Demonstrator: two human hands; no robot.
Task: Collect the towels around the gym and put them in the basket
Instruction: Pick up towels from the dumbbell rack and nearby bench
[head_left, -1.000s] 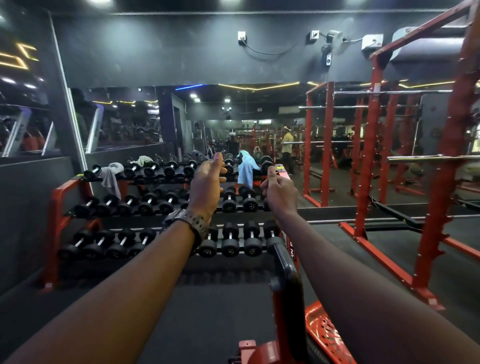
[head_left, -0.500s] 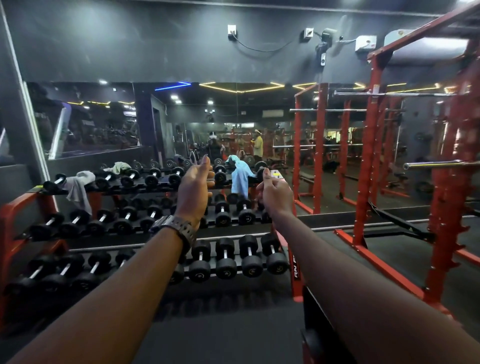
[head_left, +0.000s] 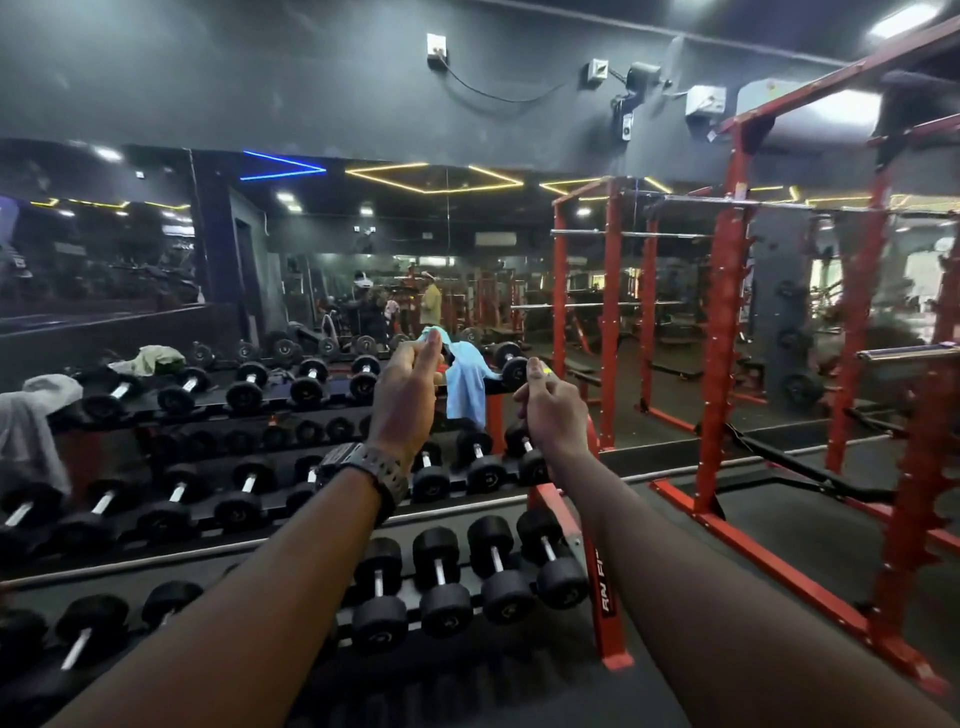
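1. Head view: I have both arms stretched toward the blue towel (head_left: 466, 384) draped over the dumbbell rack (head_left: 597, 561), just past my fingertips.
2. Left hand (head_left: 405, 400) flat and open, right hand (head_left: 550, 410) loosely curled, both empty (basket not in sight).

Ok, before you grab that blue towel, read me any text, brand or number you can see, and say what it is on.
"RN FI", cut off at the top, white letters running up the red end post of the dumbbell rack.
Dumbbell end caps: small embossed marks, too small to read.
Wristwatch: no legible text.
White wall boxes: no legible text.
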